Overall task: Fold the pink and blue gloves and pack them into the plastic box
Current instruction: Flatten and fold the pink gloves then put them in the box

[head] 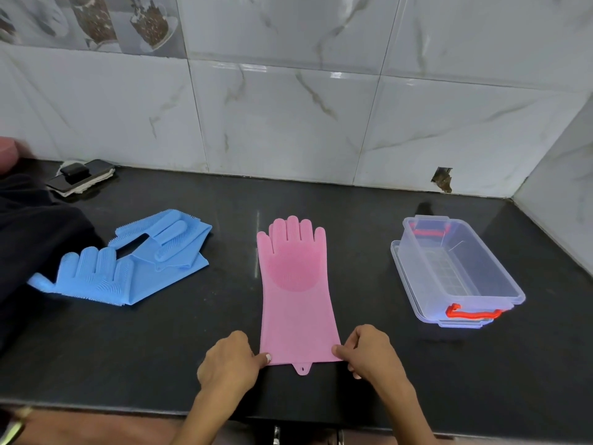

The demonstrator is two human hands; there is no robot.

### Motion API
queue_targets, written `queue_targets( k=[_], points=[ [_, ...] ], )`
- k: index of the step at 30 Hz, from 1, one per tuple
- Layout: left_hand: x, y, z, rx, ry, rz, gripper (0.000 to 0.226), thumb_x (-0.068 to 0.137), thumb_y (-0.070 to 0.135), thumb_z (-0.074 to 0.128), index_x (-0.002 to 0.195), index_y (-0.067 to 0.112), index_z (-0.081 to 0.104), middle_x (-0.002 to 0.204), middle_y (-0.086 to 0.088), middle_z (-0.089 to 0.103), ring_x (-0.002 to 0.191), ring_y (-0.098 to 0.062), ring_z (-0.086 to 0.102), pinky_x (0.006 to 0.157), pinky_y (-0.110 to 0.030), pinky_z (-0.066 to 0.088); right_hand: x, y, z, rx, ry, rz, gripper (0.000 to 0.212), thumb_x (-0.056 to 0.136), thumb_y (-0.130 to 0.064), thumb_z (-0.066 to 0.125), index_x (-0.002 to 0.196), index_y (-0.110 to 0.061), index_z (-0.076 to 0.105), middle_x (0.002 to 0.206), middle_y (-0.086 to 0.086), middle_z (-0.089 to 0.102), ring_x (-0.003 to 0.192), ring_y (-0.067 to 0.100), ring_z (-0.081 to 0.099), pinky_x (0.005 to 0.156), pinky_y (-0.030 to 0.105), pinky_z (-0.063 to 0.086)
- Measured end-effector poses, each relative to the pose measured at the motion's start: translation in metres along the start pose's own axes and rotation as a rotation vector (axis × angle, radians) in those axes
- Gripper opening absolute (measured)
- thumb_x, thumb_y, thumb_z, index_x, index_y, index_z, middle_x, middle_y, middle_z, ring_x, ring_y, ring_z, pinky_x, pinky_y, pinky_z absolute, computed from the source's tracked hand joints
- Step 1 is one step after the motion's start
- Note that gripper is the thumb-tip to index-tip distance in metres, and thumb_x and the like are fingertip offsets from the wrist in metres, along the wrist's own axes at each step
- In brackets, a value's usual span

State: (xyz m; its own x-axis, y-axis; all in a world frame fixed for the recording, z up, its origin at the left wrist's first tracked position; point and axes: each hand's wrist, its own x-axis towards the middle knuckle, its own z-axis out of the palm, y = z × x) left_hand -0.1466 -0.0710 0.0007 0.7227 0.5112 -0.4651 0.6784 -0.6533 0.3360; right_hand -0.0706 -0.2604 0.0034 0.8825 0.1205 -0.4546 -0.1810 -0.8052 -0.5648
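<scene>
Lying flat on the black counter point(369, 220), the pink silicone glove point(296, 297) ran with its long axis straight away from the person: fingers at the far end, cuff and small hanging tab point(302, 369) at the near edge. Each cuff corner was pinched, the left hand point(229, 361) on the left corner and the right hand point(369, 351) on the right, each grip pressed together on the edge of the silicone. Both hands sat equally near, one to each side of the axis, so the likely fold was to carry the cuff away toward the fingertips, halving the glove across its length.

Well to the left lay the blue gloves point(134, 258), a loose overlapping pair, not yet folded, bristles showing along their edges. Well to the right stood the clear plastic box point(500, 287) with red handles, open and seemingly resting on its lid; nothing was packed in it. At the far left, by the marble-tiled wall point(288, 117), a phone point(80, 179) rested on the counter, and dark cloth point(35, 239) covered the left end.
</scene>
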Motion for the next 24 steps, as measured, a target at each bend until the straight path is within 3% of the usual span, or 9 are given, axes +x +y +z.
queue_targets(
  k=[5,9,12,16,21,24],
  points=[
    [0.003,0.001,-0.001,-0.106,-0.136,0.049,0.026,0.092,0.039,0.054,0.089,0.015,0.063,0.082,-0.001,0.074,0.070,-0.016,0.069,0.076,-0.032,0.060,0.003,0.002,0.000,0.010,-0.049,-0.051,0.030,0.090,-0.019,0.061,0.076,-0.023,0.035,0.088,0.007,0.060,0.060,0.013,0.052,0.058,0.022,0.044],
    [0.006,0.003,-0.007,-0.357,-0.207,0.120,0.015,0.092,0.025,0.055,0.083,0.014,0.056,0.074,0.002,0.070,0.050,-0.008,0.059,0.053,-0.023,0.055,0.009,-0.001,-0.006,0.045,-0.190,-0.112,0.013,0.093,-0.016,0.051,0.086,-0.021,0.041,0.077,0.001,0.058,0.056,0.011,0.053,0.059,0.023,0.048],
    [0.008,0.005,-0.020,-0.585,-0.221,0.185,0.015,0.091,0.018,0.059,0.082,0.014,0.047,0.069,-0.001,0.069,0.043,-0.008,0.053,0.045,-0.022,0.049,0.014,-0.008,-0.016,0.182,-0.305,-0.185,0.008,0.094,-0.014,0.051,0.089,-0.019,0.051,0.076,0.002,0.056,0.057,0.011,0.055,0.063,0.025,0.053],
    [0.014,0.016,-0.046,-0.740,-0.220,0.294,0.007,0.092,0.018,0.060,0.096,0.013,0.059,0.072,-0.002,0.068,0.045,-0.006,0.052,0.047,-0.021,0.051,0.023,-0.022,-0.036,0.462,-0.372,-0.303,0.008,0.094,-0.012,0.055,0.094,-0.010,0.064,0.075,0.001,0.059,0.056,0.009,0.059,0.060,0.022,0.055],
    [0.040,0.034,-0.074,-0.900,-0.106,0.340,0.013,0.092,0.019,0.058,0.095,0.009,0.067,0.078,-0.002,0.073,0.050,-0.006,0.061,0.048,-0.019,0.053,0.047,-0.042,-0.059,0.657,-0.377,-0.353,0.023,0.094,-0.018,0.054,0.100,-0.003,0.069,0.076,0.007,0.066,0.062,0.008,0.065,0.066,0.021,0.058],
    [0.061,0.041,-0.086,-0.966,-0.137,0.371,0.009,0.088,0.011,0.062,0.095,0.011,0.068,0.077,-0.001,0.075,0.056,-0.008,0.066,0.051,-0.019,0.056,0.063,-0.055,-0.069,0.710,-0.431,-0.381,0.036,0.077,-0.029,0.067,0.102,-0.004,0.070,0.078,0.007,0.069,0.070,0.012,0.066,0.072,0.022,0.059]
  ],
)
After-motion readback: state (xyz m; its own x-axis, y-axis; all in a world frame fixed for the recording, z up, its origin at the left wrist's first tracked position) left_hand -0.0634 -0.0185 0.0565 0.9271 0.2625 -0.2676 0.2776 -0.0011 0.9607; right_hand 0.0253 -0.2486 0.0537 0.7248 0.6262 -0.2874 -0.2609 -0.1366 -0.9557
